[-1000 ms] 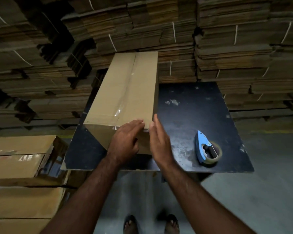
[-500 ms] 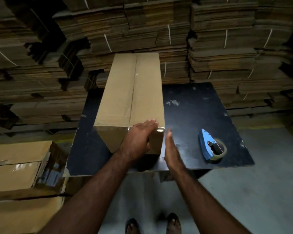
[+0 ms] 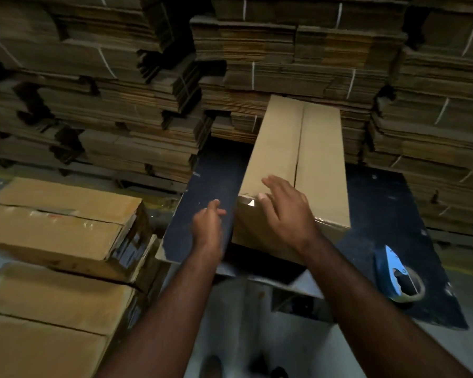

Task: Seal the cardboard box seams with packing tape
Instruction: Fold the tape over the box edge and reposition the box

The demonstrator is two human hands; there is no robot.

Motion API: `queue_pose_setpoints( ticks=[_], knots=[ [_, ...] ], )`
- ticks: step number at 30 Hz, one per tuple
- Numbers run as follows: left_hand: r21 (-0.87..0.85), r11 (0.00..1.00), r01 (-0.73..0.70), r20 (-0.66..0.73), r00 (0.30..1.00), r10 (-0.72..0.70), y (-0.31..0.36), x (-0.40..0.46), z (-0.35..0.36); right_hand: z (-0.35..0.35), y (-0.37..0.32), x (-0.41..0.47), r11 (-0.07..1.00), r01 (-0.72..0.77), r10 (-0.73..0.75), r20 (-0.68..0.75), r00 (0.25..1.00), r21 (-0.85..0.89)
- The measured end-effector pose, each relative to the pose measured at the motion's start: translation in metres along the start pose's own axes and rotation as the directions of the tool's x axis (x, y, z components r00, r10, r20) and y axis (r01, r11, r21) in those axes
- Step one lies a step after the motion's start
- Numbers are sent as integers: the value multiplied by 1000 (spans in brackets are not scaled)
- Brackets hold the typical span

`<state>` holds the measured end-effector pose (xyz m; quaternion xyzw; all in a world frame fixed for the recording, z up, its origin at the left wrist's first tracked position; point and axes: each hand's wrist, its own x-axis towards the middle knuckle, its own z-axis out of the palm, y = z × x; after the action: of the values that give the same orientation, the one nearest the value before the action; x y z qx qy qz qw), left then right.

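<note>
To finish this step well, the tape end folded over the near edge of the long brown cardboard box [image 3: 306, 165] wants a firm flat-palmed rub, from the top seam down over the corner, so that it beds without a bubble or a lifted tip; the box should be steadied from its side while that is done. The right hand [image 3: 287, 211] lies spread over the near end of the box top, fingers straight and a little apart, the thumb by a shiny bit of clear tape at the edge; it seems to press or brush the cardboard and grips nothing. The left hand [image 3: 208, 225] hovers just left of the box, above the dark tabletop [image 3: 216, 170], fingers loosely curled, holding nothing and apart from the box as far as can be told. The box stands lengthwise away from the right hand, its centre seam running off from the fingertips. Well to the right of the right hand, near the tabletop's front edge, lies the blue tape dispenser with its roll [image 3: 400, 276], untouched. Left of the left hand stand stacked brown cartons [image 3: 55, 227].
</note>
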<state>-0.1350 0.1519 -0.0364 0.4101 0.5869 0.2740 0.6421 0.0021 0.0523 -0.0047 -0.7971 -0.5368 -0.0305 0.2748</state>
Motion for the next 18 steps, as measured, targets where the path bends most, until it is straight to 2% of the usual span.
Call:
queue_pose_setpoints(
  ticks=[1, 2, 3, 5, 12, 18],
  knots=[
    [-16, 987, 158, 118, 981, -155, 0, 6, -3, 5, -5, 8, 999, 20, -18, 50, 999, -46],
    [-9, 967, 256, 233, 941, -246, -1, 10, -4, 9, -10, 15, 996, 37, -30, 87, 996, -81],
    [-3, 955, 295, 314, 907, -279, -2, 12, -3, 12, -13, 21, 993, 47, -35, 115, 993, -104],
    [-29, 952, 303, 391, 880, -268, 1, 14, 4, 16, -17, 29, 990, 49, -28, 157, 987, -133],
    [-130, 915, 383, 429, 853, -296, 14, 18, 16, 28, -10, 38, 978, 13, 40, 248, 968, -208],
    [-195, 937, 291, 347, 914, -212, 5, 27, 21, 41, -10, 34, 980, -1, 55, 262, 963, -201]
  ],
)
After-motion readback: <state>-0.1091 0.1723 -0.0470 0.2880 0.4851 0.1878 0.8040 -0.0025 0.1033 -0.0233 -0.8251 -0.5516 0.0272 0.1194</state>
